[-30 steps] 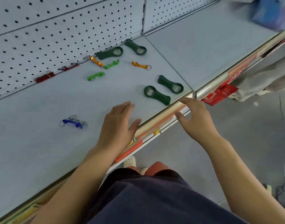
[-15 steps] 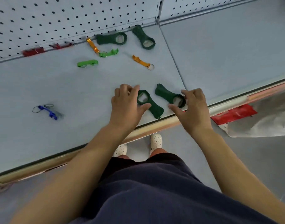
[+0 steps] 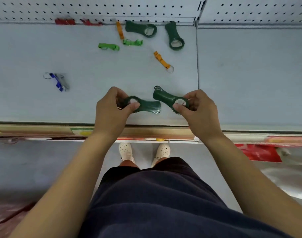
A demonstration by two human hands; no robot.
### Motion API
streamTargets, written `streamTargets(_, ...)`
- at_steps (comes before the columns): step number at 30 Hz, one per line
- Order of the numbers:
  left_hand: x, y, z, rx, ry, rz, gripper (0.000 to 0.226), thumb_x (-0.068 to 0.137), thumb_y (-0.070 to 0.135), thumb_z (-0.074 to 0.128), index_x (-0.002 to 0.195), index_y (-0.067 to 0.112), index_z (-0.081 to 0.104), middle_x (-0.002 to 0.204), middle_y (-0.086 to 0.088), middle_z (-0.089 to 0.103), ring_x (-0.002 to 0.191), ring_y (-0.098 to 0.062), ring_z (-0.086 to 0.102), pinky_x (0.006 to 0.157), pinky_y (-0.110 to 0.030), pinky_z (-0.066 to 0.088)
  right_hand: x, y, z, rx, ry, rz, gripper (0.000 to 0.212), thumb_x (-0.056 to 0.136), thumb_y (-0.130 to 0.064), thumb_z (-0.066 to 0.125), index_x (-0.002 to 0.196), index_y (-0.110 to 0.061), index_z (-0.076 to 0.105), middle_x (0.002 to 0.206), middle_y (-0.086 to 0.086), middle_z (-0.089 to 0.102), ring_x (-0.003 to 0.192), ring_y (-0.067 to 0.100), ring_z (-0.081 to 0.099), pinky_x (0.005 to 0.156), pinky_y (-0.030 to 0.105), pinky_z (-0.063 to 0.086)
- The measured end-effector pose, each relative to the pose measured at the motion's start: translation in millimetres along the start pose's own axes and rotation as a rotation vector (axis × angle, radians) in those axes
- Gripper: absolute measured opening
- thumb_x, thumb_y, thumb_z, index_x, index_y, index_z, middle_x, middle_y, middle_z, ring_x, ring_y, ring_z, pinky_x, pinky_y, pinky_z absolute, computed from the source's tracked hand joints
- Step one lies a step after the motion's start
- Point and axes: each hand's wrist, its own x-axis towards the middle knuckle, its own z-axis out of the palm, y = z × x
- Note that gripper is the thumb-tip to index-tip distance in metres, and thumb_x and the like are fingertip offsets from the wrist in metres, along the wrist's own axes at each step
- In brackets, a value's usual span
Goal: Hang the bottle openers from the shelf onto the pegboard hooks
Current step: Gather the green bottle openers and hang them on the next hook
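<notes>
Pinching green openers [image 3: 148,106] with left hand [image 3: 110,110] and right hand [image 3: 200,109]

No readable text anywhere. Shelf-edge strip [image 3: 43,131] below left hand [image 3: 110,109]: coloured labels, blurred. Red tag [image 3: 260,152] lower right of right hand [image 3: 199,109]: illegible.

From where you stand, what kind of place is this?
Probably a shop aisle: a shelf backed by pegboard, a price-label strip along its front edge, and bottle openers scattered on it.
</notes>
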Motion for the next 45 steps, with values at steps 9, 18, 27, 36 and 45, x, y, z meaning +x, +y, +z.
streamTargets(9,-37,-39,-77,-0.293,0.294,-0.124,0.005,0.093,0.024,0.071,0.094,0.026,0.066,0.09,0.011,0.071,0.081,-0.001,0.068,0.077,-0.018,0.056,-23,-69,39,0.243,-0.073,-0.06,0.008,0.091,-0.024,0.073,0.098,-0.019,0.072,0.075,-0.007,0.069,0.056,0.002,0.057,0.059,0.017,0.049)
streamTargets(18,-64,-135,-226,-0.396,0.366,-0.05,0.009,0.099,0.023,0.063,0.102,0.031,0.067,0.098,0.009,0.074,0.09,-0.004,0.072,0.085,-0.027,0.059,-109,-168,166,0.338,-0.161,-0.21,0.005,0.09,-0.027,0.075,0.092,-0.023,0.078,0.073,-0.007,0.069,0.062,0.006,0.054,0.065,0.023,0.05)
streamTargets(27,-99,-221,-411,-0.491,0.614,-0.038,0.01,0.097,0.019,0.066,0.102,0.028,0.069,0.098,0.004,0.077,0.092,-0.014,0.076,0.08,-0.038,0.062,-191,-270,329,0.364,-0.349,-0.273,0.019,0.084,-0.03,0.081,0.099,-0.024,0.071,0.09,-0.005,0.077,0.076,0.007,0.069,0.07,0.023,0.054)
streamTargets(36,-92,-231,-485,-0.46,0.9,0.013,0.007,0.096,0.021,0.068,0.099,0.027,0.071,0.093,0.009,0.074,0.088,-0.002,0.07,0.081,-0.022,0.059,-196,-365,391,0.281,-0.445,-0.537,0.011,0.081,-0.023,0.083,0.085,-0.029,0.075,0.085,-0.006,0.077,0.085,0.014,0.072,0.075,0.021,0.057)
streamTargets(45,-78,-241,-525,-0.525,1.084,0.074,0.01,0.094,0.021,0.07,0.097,0.03,0.074,0.102,0.004,0.071,0.092,-0.006,0.066,0.082,-0.025,0.056,-189,-440,441,0.314,-0.557,-0.74,0.01,0.087,-0.019,0.078,0.092,-0.027,0.075,0.087,-0.007,0.077,0.083,0.012,0.069,0.077,0.021,0.057)
